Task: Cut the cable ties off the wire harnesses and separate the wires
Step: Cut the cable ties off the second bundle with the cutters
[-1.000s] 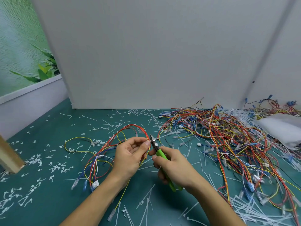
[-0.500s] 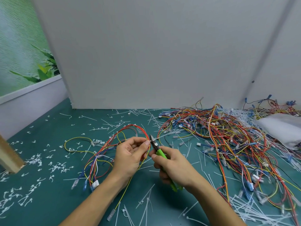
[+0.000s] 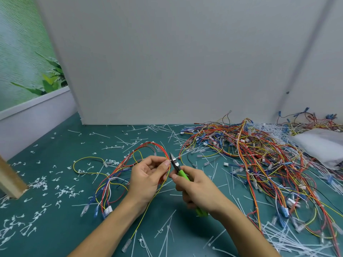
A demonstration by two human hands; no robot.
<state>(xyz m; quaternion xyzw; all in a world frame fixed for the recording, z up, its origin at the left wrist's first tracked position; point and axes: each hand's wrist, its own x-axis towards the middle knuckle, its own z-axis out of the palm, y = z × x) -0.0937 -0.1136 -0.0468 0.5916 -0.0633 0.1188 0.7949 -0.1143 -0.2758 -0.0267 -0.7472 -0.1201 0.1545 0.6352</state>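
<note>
Left hand (image 3: 148,175) pinched wire harness (image 3: 154,144), mid-surface toward front edge. My right hand (image 3: 196,190) clenched round green-handled cutters (image 3: 175,165), tips at pinched spot. Judged best: catch tie only, keep insulation clear, snip flush. Uncut pile (image 3: 250,151) along right edge.

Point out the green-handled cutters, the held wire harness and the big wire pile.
green-handled cutters (image 3: 182,174): head view, on the green handle.
held wire harness (image 3: 153,143): head view, on its red loop.
big wire pile (image 3: 250,151): head view, on the tangle's middle.
</note>
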